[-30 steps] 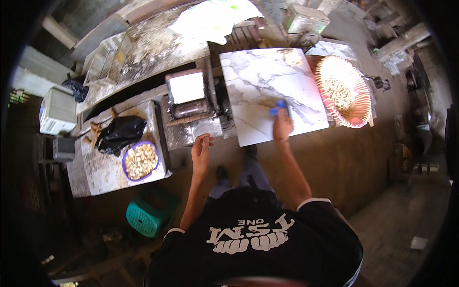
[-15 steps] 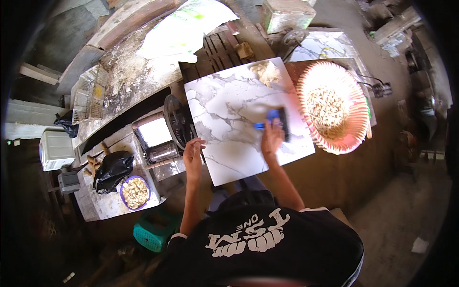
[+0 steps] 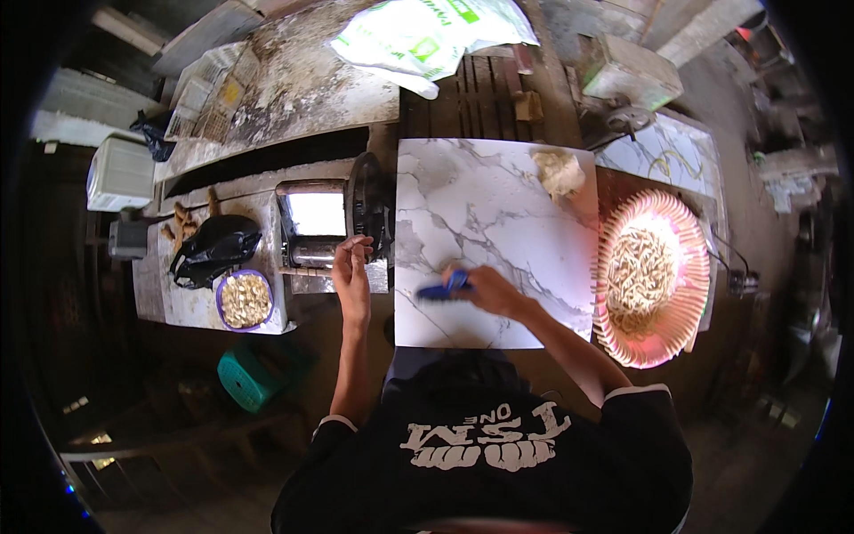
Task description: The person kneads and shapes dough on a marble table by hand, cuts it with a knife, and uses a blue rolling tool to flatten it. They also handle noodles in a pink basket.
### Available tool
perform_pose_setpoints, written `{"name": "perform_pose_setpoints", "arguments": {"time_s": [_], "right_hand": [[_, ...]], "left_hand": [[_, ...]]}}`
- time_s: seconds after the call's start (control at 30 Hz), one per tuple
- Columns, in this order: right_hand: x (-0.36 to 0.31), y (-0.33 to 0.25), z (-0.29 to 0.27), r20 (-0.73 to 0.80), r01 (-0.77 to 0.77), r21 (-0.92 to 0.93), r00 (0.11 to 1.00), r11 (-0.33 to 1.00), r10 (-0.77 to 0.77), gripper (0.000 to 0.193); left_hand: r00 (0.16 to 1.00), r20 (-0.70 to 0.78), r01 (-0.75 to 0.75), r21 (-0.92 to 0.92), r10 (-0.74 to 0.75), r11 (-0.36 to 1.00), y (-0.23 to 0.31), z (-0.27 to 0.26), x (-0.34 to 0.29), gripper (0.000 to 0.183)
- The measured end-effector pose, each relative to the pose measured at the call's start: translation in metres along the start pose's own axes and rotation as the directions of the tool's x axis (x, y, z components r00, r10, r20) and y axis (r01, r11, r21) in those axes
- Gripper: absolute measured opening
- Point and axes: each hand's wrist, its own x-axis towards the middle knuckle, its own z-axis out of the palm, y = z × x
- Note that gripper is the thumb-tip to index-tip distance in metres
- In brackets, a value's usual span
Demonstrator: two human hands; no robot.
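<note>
My right hand (image 3: 476, 289) is closed round the handle of a blue brush (image 3: 443, 291), which is blurred and lies low on the white marble-patterned tabletop (image 3: 498, 227). Its bristles point toward the near left part of that surface. My left hand (image 3: 353, 262) hovers by the tabletop's left edge, beside a dark wheel (image 3: 365, 200) on a roller machine (image 3: 313, 255). Its fingers are loosely bent and apart, with nothing visible in them. A pale, dough-like lump (image 3: 559, 173) sits at the tabletop's far right corner.
Right of the tabletop stands a pink ribbed basket (image 3: 698, 267) of short pale pieces. On the left bench are a purple-rimmed bowl (image 3: 220, 307) of pale pieces and a black plastic bag (image 3: 218, 247). A green stool (image 3: 245, 378) stands below. A white sack (image 3: 400, 49) lies at the back.
My right hand has swept the brush from the tabletop's right side toward its near left. My left hand stays near the wheel. The whole view has turned and shifted.
</note>
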Motion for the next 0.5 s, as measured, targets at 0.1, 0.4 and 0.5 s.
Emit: {"name": "perform_pose_setpoints", "arguments": {"time_s": [0.1, 0.4, 0.5], "right_hand": [[0.011, 0.003, 0.011, 0.191, 0.134, -0.125, 0.976, 0.983, -0.109, 0.022], [0.148, 0.015, -0.090, -0.400, 0.185, -0.486, 0.822, 0.854, -0.405, 0.007], [0.118, 0.012, -0.057, -0.169, 0.163, -0.252, 0.963, 0.954, -0.209, 0.014]], "left_hand": [[0.996, -0.070, 0.052, 0.004, -0.051, 0.999, -0.001, 0.002, -0.016, 0.023], [0.987, -0.124, 0.107, 0.001, -0.106, 0.994, 0.010, 0.016, -0.032, 0.025], [0.985, -0.140, 0.108, 0.020, -0.104, 0.994, 0.011, 0.013, -0.034, 0.023]]}}
